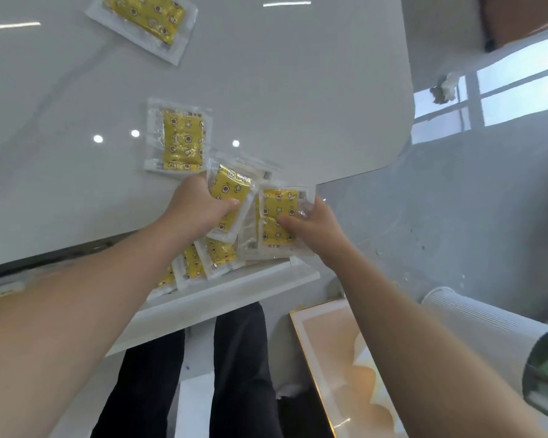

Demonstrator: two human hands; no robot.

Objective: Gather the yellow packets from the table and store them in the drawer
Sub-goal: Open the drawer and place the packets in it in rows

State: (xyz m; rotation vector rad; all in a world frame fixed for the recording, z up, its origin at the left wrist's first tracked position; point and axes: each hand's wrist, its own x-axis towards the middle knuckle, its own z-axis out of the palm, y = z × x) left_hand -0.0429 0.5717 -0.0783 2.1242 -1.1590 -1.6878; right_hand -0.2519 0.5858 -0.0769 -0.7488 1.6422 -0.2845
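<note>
Left hand (200,210) grips held packet 1 (230,192), thumb curled over its yellow face and fingers hidden behind it; the packet is tilted, with more clear wrap showing behind it, count unclear. Right hand (317,229) pinches held packet 2 (279,213), thumb pressed on the front and fingers wrapped round the right edge; extra clear wrap sticks out on its left side, can't tell how many packets are in that stack. The 2 held packets sit side by side, edges touching or overlapping, at the near edge of the white table (298,90) and above the open drawer (250,279). Drawer packets (217,254) lie overlapped inside the drawer, at least 3 visible, partly hidden under the left forearm. Middle table packet (179,139) lies flat on the table just beyond the left hand. Far table packet (143,22) lies flat, well apart, at the top left, cut by the frame edge. Dark trousers (241,358) show below the drawer. Framed picture (339,358) and white ribbed cylinder (481,324) are on the floor to the right.
</note>
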